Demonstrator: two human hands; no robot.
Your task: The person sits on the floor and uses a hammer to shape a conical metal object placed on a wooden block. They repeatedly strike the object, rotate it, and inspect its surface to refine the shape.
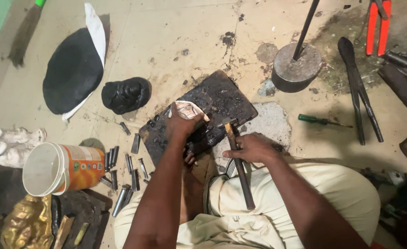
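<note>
- Left hand (pixel 181 123): forearm runs up from bottom centre, wrist bent down, fingers closed around a cloth wad (pixel 190 109) and pressing onto the black slab (pixel 222 99). Whatever sits under the hand is hidden.
- Right hand (pixel 251 148): fist wrapped around a hammer (pixel 236 154) close below the head; handle trails back over the lap. Hammer head (pixel 226 121) sits just beside the left hand, over the slab's near edge.
- Slab: dark, greasy, roughly square, tilted diagonally on the floor, one corner resting over a grey patch of broken concrete (pixel 272 121).
- Person is seated on the floor, knees in pale trousers (pixel 332 193) spread either side of the slab.
- Floor (pixel 166 37): pale, stained, cracked, oil marks at upper right.
- Left of slab: scatter of short metal tubes (pixel 128 173); an orange-and-white bucket (pixel 58 168) on its side, mouth facing left.
- Farther left: black bag (pixel 126 94), black-and-white cushion (pixel 74 67), white figurines (pixel 12 143), a gold figure (pixel 28 223) at bottom left.
- Right: round iron weight with upright rod (pixel 296 67), long tongs (pixel 359 90), green-handled screwdriver (pixel 321 120), red-handled cutters (pixel 379 25) at top edge.
</note>
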